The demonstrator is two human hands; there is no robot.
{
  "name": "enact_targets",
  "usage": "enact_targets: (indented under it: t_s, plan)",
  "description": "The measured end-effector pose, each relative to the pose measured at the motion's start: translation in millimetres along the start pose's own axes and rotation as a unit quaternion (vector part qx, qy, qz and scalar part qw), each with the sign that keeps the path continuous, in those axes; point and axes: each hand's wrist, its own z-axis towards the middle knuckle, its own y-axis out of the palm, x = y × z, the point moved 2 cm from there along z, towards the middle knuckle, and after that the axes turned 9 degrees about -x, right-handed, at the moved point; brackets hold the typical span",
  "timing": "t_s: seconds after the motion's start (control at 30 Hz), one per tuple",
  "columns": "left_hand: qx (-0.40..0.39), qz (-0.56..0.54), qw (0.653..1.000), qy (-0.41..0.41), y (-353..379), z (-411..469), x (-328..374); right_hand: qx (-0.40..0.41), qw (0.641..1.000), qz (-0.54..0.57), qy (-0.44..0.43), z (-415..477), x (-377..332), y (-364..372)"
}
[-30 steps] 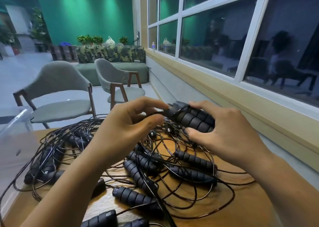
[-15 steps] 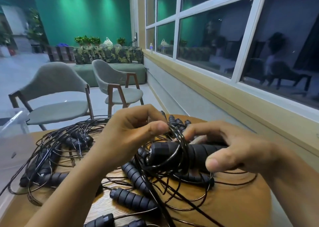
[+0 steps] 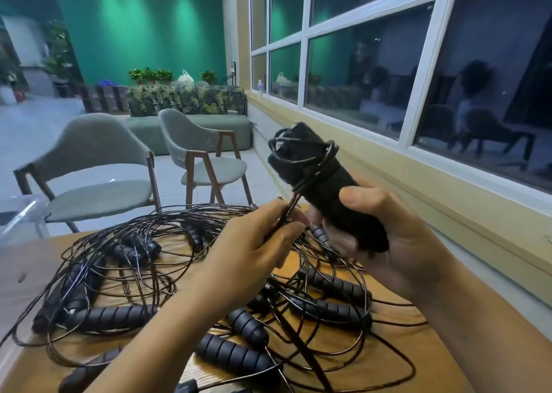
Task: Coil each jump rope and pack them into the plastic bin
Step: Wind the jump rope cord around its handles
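Note:
My right hand (image 3: 397, 252) grips a pair of black ribbed jump-rope handles (image 3: 316, 180), raised and tilted up to the left above the table. Thin black cord (image 3: 310, 159) is wound several times round their upper end. My left hand (image 3: 257, 243) pinches the same cord just below the handles, and the cord runs down from it into the pile. A tangled heap of black jump ropes (image 3: 143, 273) with ribbed handles covers the wooden table (image 3: 412, 368). A clear plastic bin (image 3: 18, 243) stands at the left edge, partly out of frame.
Two grey chairs, the nearer (image 3: 89, 180) and the farther (image 3: 206, 153), stand beyond the table's far edge. A wall with a window sill (image 3: 418, 189) runs close along the right side. More ribbed handles (image 3: 236, 356) lie near the front of the table.
My right hand has lifted the paired handles from low over the pile up into the air and tilted them upright. My left hand now pinches the cord below them, with wraps round the handles' top.

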Motion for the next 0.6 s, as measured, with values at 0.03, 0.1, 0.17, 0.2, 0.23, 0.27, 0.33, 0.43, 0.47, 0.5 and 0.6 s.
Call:
enact_targets:
  t_s: [0.03,0.1,0.17,0.2,0.23,0.27,0.33,0.43,0.47,0.5,0.6]
  plan:
    - [0.001,0.015,1.0,-0.003,0.4,0.5,-1.3,0.033,0.999,-0.011,-0.003,0.2,1.1,-0.8]
    - [-0.004,0.045,0.999,-0.013,0.6,1.4,-3.1,0.09,0.995,-0.039,-0.009,-0.3,1.4,-0.6]
    - [-0.022,0.062,0.997,-0.033,2.0,1.9,-4.9,0.143,0.987,-0.071,-0.015,-1.0,0.5,2.6]
    - [-0.032,0.07,0.996,-0.043,2.7,2.0,-5.7,0.172,0.98,-0.104,-0.017,-1.3,-0.1,4.2]
    - [-0.041,0.082,0.994,-0.051,3.3,2.2,-6.6,0.2,0.968,-0.153,-0.021,-1.7,-0.1,4.1]
    - [-0.046,0.1,0.992,-0.056,3.8,2.5,-7.2,0.224,0.951,-0.213,-0.024,-2.4,0.8,2.5]
    - [-0.046,0.14,0.987,-0.057,4.3,2.6,-8.2,0.25,0.909,-0.333,-0.013,-3.5,4.8,-3.6]
    - [-0.015,0.185,0.982,-0.042,-0.9,3.4,-11.0,0.24,0.847,-0.473,0.03,-2.8,9.5,-10.0]
    - [-0.002,0.193,0.981,-0.039,-3.8,3.3,-12.0,0.23,0.83,-0.506,0.042,-2.3,10.4,-11.1]
    - [0.008,0.197,0.98,-0.038,-6.6,3.1,-12.8,0.22,0.817,-0.53,0.051,-1.6,10.7,-11.8]
    - [0.025,0.205,0.978,-0.035,-11.2,1.9,-13.3,0.178,0.795,-0.573,0.088,0.2,12.8,-13.7]
